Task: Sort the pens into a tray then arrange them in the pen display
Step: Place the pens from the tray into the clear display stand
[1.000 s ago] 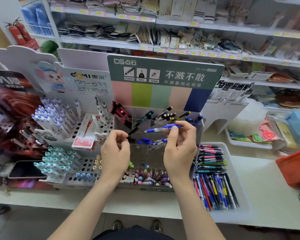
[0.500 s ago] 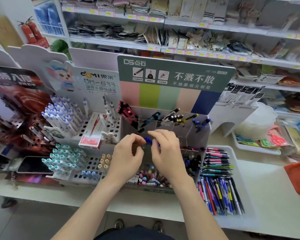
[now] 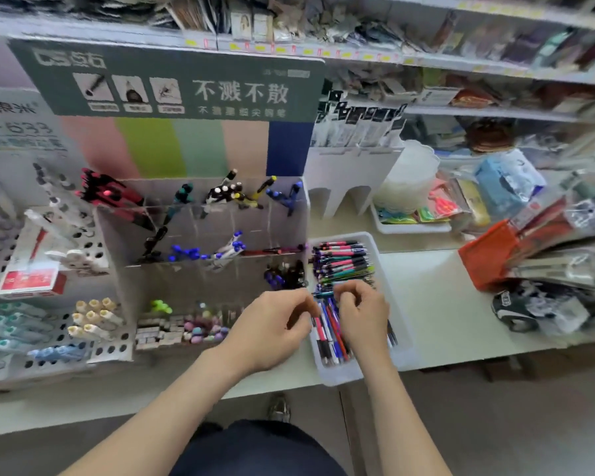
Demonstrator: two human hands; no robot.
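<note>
Over the white tray [image 3: 344, 374] just right of the pen display [image 3: 203, 286], a person's left grip [image 3: 275, 328] and right grip [image 3: 361, 314] meet with fingers curled. The right one reaches down among the sorted pens [image 3: 344, 262]. Motion blur hides whether either grip has closed on a pen or is only touching the pile. The pens lie in two batches along the tray, and several display compartments already hold a few.

The step looks like lifting the next pens for the display. It is probably best done by taking one colour at a time, held by the barrels with tips aligned, so clips do not drag neighbours out. Pressing down lightly also seems wise, because the tray's near end sits at the front edge of the pale surface [image 3: 437, 304].

An orange basket [image 3: 488, 255], a red-and-white box [image 3: 31, 280] and packaged goods crowd the surface. Stocked shop shelves [image 3: 461, 63] run behind it.
</note>
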